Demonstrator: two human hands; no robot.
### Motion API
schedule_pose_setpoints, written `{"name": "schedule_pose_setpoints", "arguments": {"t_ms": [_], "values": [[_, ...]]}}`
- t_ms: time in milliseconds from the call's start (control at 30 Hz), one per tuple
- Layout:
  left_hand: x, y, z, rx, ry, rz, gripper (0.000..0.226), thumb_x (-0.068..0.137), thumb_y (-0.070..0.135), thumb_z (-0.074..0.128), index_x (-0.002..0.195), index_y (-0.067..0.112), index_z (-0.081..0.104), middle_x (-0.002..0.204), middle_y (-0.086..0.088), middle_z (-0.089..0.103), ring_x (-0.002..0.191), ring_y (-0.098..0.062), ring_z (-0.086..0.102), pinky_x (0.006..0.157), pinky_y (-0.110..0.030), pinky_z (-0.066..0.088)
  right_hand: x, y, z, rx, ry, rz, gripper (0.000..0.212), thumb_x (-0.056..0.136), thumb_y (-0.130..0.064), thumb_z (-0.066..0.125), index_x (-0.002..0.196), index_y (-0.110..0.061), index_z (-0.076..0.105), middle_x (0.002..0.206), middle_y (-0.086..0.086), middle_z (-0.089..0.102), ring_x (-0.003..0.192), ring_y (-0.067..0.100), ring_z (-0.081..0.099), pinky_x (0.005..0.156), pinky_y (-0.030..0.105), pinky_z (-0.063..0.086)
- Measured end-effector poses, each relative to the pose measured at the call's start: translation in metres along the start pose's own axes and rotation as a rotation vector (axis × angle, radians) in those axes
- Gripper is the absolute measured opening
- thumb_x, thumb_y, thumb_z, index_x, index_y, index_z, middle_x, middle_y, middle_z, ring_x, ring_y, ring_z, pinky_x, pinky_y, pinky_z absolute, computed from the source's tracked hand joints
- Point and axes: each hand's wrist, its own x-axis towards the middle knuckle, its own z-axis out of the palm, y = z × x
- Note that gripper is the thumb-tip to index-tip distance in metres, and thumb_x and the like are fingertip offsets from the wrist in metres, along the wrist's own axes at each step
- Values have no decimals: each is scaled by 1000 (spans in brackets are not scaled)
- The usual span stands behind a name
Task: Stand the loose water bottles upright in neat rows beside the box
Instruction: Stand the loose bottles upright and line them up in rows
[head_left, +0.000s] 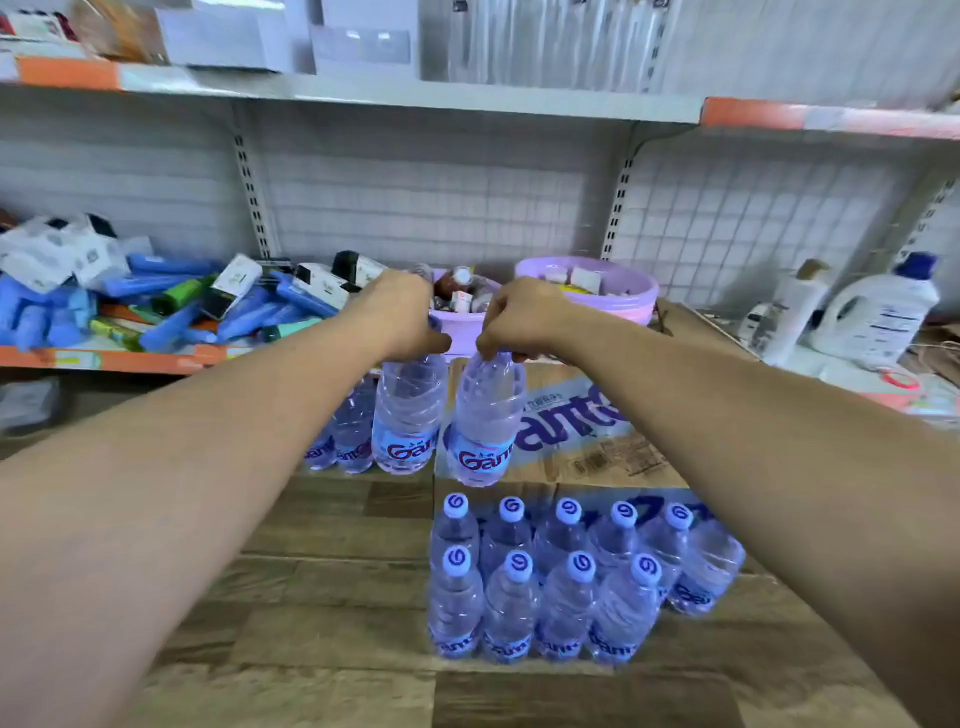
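Note:
My left hand (400, 317) grips the cap of a clear water bottle (408, 415) that hangs upright in the air. My right hand (519, 319) holds a second water bottle (485, 423) the same way, just to its right. Both hang in front of a cardboard box (587, 447) printed with blue letters. On the wooden floor before the box, several capped bottles (561, 582) stand upright in two rows. More bottles (345, 441) sit on the floor left of the box, behind the bottle in my left hand.
A low shelf (104, 358) at the left carries blue packets and small cartons. Two purple tubs (613, 296) of small items stand behind the box. White detergent jugs (878, 312) sit at the right. Wire-grid shelving rises behind.

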Motion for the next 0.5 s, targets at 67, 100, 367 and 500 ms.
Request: {"name": "schedule_pose_setpoints", "arguments": {"t_ms": [67,100,367,500], "values": [[1,34,-8,-67,14,16,29,77,28,64,62,10,48,76,-12,59,74,-29,47,64,-30,36,-13,17,-21,-3,-4,41,9,73,-8,69,75,-10,61,59,6,55,48,17,52,52,22,45],[1,52,-11,-97,6,39,22,77,28,63,66,12,54,71,-8,57,75,-30,51,64,-29,36,-20,28,-30,-6,-10,69,9,73,-8,70,77,-8,61,59,7,54,47,17,52,51,22,45],[-7,179,7,-338,-76,158,29,82,33,61,92,7,65,71,-7,53,75,-24,51,66,-28,39,-84,129,-90,-64,-67,260,13,70,-3,71,77,-7,60,70,15,52,59,25,53,51,24,43],[-18,235,28,-458,-158,255,21,86,25,60,87,5,63,83,-6,62,84,-23,54,63,-21,42,-113,181,-100,-23,-81,324,20,72,4,69,66,-9,55,74,14,50,60,26,51,53,26,45]]}}
